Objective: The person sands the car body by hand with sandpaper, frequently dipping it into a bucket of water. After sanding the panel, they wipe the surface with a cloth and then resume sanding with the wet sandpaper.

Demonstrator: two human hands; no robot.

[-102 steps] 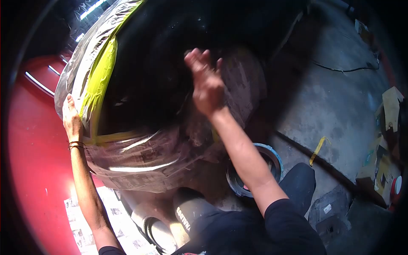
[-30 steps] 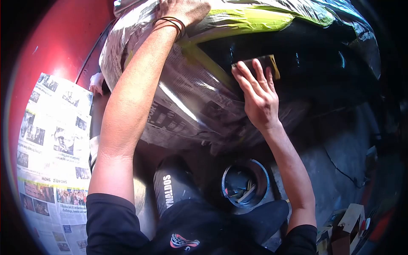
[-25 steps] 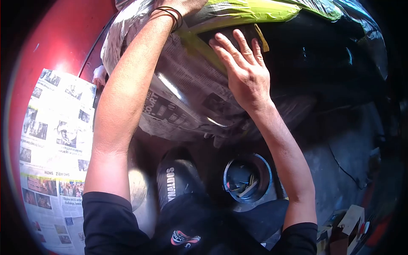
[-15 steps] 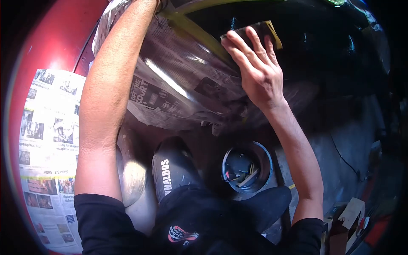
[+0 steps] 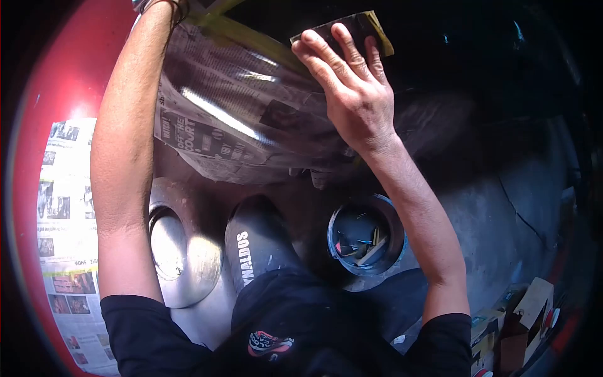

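Right hand (image 5: 363,110) holds a dark, yellow-edged pad (image 5: 361,26) under extended fingers (image 5: 353,56), at the black panel (image 5: 465,63). Left hand is out of frame; grip cannot be told. Newspaper masking (image 5: 235,94) reads "OFF THE COURT"; trouser leg (image 5: 267,239), "YNALDOS".

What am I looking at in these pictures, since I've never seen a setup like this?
No machine here: one camera, worn on a person's head, looks forward and down at their bare forearms. The right hand spreads its fingers over a dark rectangular pad with a yellowish edge, against a glossy black panel; the thumb is hidden. The left hand is out of view past the top edge. Printed newspaper lies beside the panel. Between the arms sits a round dark bucket with a blue rim, holding small scraps.
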